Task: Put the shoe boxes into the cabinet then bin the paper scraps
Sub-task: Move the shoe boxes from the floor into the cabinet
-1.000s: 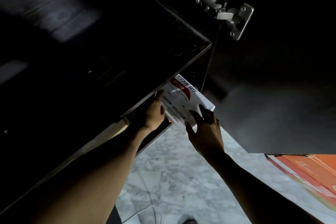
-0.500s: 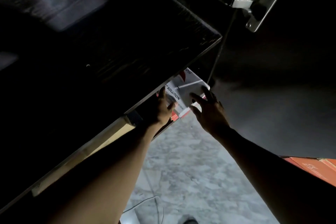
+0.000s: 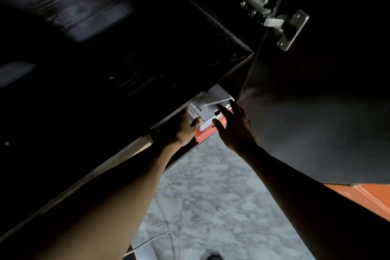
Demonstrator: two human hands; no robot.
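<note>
Shoe box, white with dark lettering, lies partly inside the dark cabinet under a shelf, stacked on an orange box, its long axis running away from the person into the opening and its near end still sticking out. The left hand grips the box's near left corner, while the right hand has its fingers spread against the near right end. The open door with its metal hinge stands right of the opening, another orange box lies far right on the marble floor, and a thin cable crosses the floor near the person.
</note>
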